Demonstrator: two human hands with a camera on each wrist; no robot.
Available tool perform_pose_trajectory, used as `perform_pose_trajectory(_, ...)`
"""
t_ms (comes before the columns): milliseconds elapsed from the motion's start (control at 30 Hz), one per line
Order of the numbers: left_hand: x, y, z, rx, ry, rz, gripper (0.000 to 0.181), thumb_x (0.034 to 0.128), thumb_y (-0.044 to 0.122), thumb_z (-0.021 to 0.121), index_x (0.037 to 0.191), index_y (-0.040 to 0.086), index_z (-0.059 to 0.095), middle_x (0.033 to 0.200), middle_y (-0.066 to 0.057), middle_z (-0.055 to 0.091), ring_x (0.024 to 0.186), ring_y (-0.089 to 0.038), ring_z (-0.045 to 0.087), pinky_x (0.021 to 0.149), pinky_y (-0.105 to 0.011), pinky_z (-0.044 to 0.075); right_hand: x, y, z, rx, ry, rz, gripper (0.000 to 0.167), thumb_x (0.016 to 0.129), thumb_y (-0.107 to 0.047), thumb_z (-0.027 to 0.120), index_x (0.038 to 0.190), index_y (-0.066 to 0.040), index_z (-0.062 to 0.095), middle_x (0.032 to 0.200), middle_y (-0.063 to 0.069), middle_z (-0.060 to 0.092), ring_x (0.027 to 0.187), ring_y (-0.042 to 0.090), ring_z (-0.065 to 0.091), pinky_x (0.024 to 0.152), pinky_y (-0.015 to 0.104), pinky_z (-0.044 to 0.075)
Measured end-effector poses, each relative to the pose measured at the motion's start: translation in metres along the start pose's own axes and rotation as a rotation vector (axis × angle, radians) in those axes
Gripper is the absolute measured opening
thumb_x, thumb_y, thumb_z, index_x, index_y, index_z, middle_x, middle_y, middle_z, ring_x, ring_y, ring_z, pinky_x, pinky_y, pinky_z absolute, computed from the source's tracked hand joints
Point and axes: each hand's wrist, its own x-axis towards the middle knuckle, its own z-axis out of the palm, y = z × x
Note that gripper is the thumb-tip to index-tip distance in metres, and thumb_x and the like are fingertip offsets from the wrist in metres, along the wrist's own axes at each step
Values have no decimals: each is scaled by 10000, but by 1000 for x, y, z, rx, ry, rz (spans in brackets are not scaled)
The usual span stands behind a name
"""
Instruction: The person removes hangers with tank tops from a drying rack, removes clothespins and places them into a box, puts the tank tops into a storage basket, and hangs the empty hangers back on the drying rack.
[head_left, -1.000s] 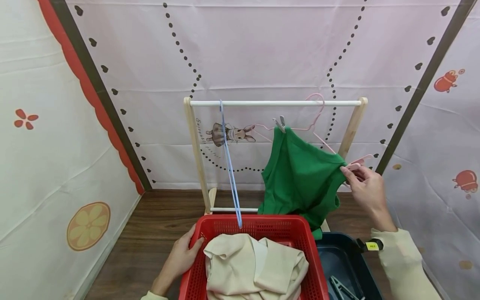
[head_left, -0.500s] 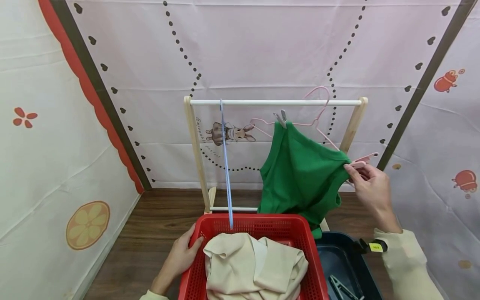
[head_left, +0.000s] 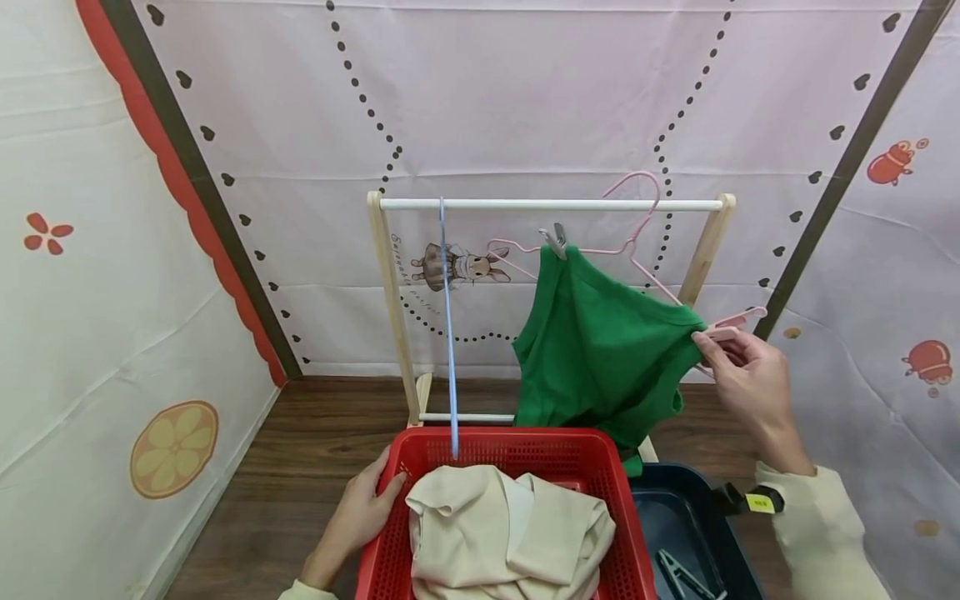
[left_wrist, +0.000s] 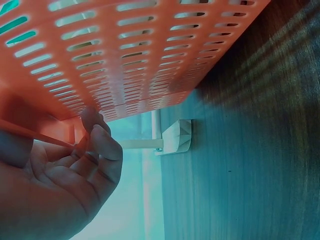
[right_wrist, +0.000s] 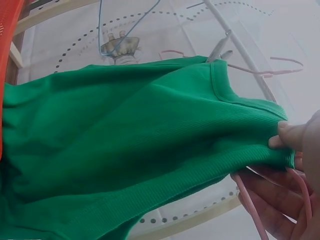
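My right hand [head_left: 753, 379] pinches the shoulder of a green sleeveless top [head_left: 600, 342], close to the right end of a pink hanger [head_left: 637, 237]. In the right wrist view the thumb presses the fabric, while pink hanger rods [right_wrist: 251, 205] pass by the curled fingers. A grey clothespin [head_left: 556, 242] clips the other shoulder to the hanger, whose hook is at the white rail [head_left: 525, 204]. With my left hand [head_left: 360, 508] I grip the left rim of a red perforated basket [left_wrist: 135, 60], fingers curled around it. Folded beige cloth [head_left: 480, 525] lies in the basket.
A light wooden rack [head_left: 393, 308] stands behind the basket. One blue hanger [head_left: 450, 350] hangs on its left side, edge-on. To the right, a dark blue tray [head_left: 667, 500] holds a green clothespin [head_left: 686, 575]. Patterned fabric walls [head_left: 510, 100] surround the wooden floor.
My right hand has shifted slightly right, drawing the top's shoulder with it. The pink hook has risen a little and the blue hanger's lower end has swung left. My left hand stays in place.
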Motion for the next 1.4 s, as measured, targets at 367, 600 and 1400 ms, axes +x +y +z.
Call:
perform_pose_trajectory(367,0,-1,-1,26,-3,-8,578,977,115,620,1493,-7,391,1230,-249,632,839,-196,675,691,-333,594,-8,-9,-13,-16,16,-26,228,951,-177,677,1039,31,709,836,-278,614,731,-96,608,627,68,478)
perform_pose_trajectory(600,1,-2,-1,38,2,0,576,973,114,624,1488,-13,398,1237,-246,632,874,-208,677,741,-364,593,-12,-14,-20,-15,24,-49,197,941,-133,684,1035,39,708,852,-277,620,737,-97,612,636,60,474)
perform_pose_trajectory(1400,1,-1,0,66,3,4,581,975,116,616,1487,-34,384,1259,-269,615,925,-241,682,787,-408,586,-21,-34,-38,94,40,-62,85,940,-40,657,997,-87,700,873,-158,662,661,-24,597,590,92,482)
